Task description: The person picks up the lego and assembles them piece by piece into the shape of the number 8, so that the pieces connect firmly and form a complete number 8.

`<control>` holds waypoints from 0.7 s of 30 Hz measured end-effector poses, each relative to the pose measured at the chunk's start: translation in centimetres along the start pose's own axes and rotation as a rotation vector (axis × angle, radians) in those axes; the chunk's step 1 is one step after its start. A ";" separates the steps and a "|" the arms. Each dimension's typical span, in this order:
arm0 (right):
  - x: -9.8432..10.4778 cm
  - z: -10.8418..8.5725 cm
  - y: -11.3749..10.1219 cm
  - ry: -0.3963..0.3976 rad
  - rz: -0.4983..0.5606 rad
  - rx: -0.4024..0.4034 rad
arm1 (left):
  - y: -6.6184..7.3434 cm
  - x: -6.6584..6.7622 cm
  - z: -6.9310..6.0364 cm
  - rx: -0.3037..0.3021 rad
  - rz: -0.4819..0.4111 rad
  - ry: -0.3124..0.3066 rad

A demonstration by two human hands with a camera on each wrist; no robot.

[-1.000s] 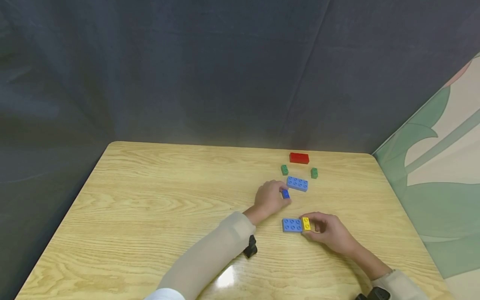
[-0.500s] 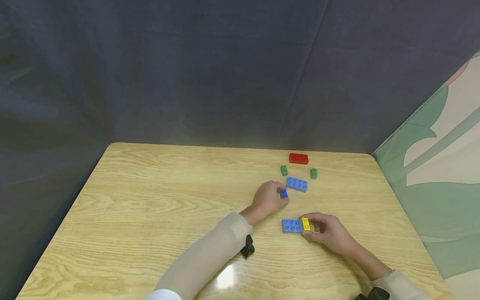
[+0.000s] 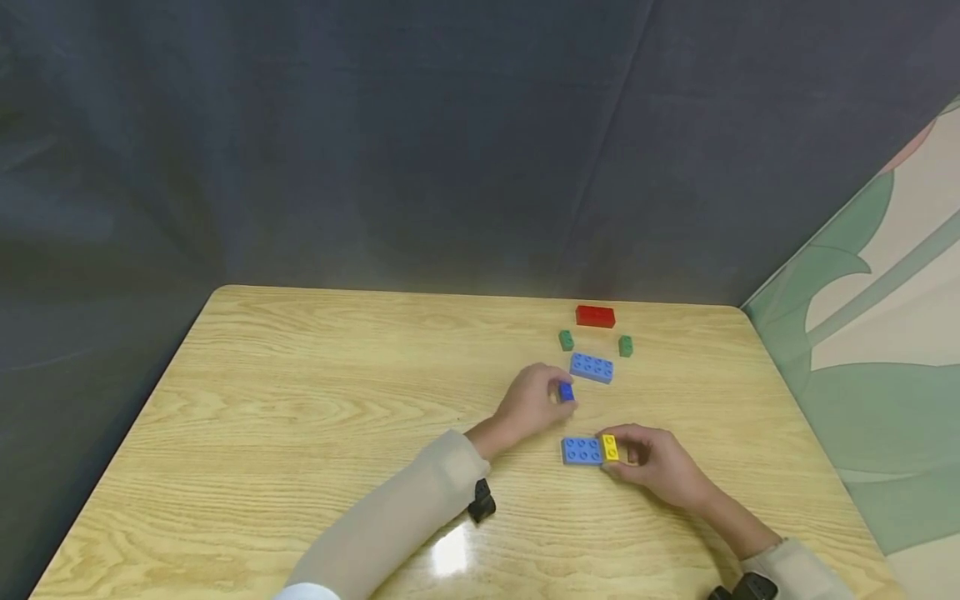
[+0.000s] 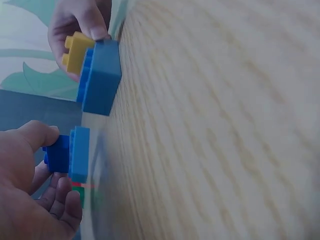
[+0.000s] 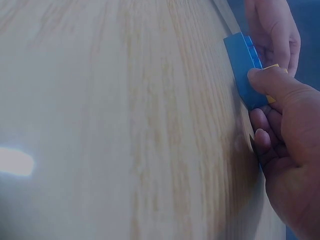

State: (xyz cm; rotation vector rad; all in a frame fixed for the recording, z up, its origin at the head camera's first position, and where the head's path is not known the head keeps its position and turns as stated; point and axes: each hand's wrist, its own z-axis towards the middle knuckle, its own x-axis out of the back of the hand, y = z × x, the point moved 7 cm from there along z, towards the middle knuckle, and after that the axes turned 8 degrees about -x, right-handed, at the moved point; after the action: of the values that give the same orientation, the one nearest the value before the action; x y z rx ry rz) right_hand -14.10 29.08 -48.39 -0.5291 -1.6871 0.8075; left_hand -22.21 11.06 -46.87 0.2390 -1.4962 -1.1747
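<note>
My left hand point(image 3: 531, 402) pinches a small dark blue brick point(image 3: 566, 392) between thumb and fingers, just below a light blue brick point(image 3: 592, 367) on the table. In the left wrist view the dark blue brick point(image 4: 59, 154) shows between the fingertips, with the light blue brick beyond it. Nearer the front, my right hand point(image 3: 660, 465) grips the right end of another light blue brick point(image 3: 581, 451), where a yellow brick point(image 3: 610, 447) sits on top. The right thumb lies along the side of this blue brick point(image 5: 242, 70) in the right wrist view.
Behind the light blue brick are two small green bricks point(image 3: 566, 340) point(image 3: 626, 346), set apart. A red brick point(image 3: 595, 316) lies near the back edge of the wooden table point(image 3: 300, 375). Dark cloth point(image 3: 450, 150) hangs behind, and a patterned surface point(image 3: 885, 358) stands at the right.
My left hand has shifted slightly left and toward the front with the dark blue brick, away from the rear light blue brick. The right hand has hardly moved.
</note>
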 end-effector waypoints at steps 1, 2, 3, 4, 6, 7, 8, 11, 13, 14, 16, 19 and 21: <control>0.0 0.0 -0.1 -0.001 0.000 0.005 | 0.2 0.0 -0.1 -0.009 0.005 -0.005; 0.0 0.0 -0.1 0.000 0.002 0.008 | 0.4 0.1 -0.2 -0.018 0.007 -0.009; 0.0 0.0 -0.1 0.001 0.003 0.010 | 0.6 0.1 -0.4 -0.028 0.009 -0.014; 0.0 0.0 -0.2 0.002 0.004 0.013 | 0.9 0.1 -0.5 -0.041 0.012 -0.016; 0.1 -0.1 -0.3 0.003 0.006 0.016 | 1.4 0.2 -0.7 -0.062 0.003 -0.021; 0.1 -0.1 -0.3 0.001 0.004 0.019 | 1.6 0.2 -0.9 -0.070 0.000 -0.025; 0.1 -0.1 -0.3 0.001 0.004 0.019 | 1.7 0.2 -1.0 -0.077 0.001 -0.029; 0.1 -0.1 -0.4 0.002 0.001 0.026 | 2.3 0.2 -1.4 -0.094 0.000 -0.041; 0.1 -0.1 -0.4 0.003 0.002 0.032 | 2.6 0.2 -1.8 -0.102 -0.002 -0.054; 0.0 -0.1 -0.4 0.004 0.002 0.036 | 2.8 0.2 -2.0 -0.106 -0.002 -0.060; 0.0 -0.1 -0.4 0.005 0.003 0.039 | 3.1 0.2 -2.3 -0.110 -0.002 -0.071; 0.0 -0.1 -0.3 0.002 0.004 0.035 | 3.4 0.3 -2.8 -0.118 0.005 -0.081; 0.1 -0.1 -0.3 0.001 0.005 0.031 | 3.6 0.3 -3.0 -0.120 0.014 -0.083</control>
State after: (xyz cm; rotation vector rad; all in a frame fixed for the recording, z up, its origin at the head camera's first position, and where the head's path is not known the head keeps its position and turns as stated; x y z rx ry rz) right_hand -14.03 28.95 -48.13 -0.5127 -1.6707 0.8358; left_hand -18.19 10.97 -44.48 0.0994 -1.4904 -1.2716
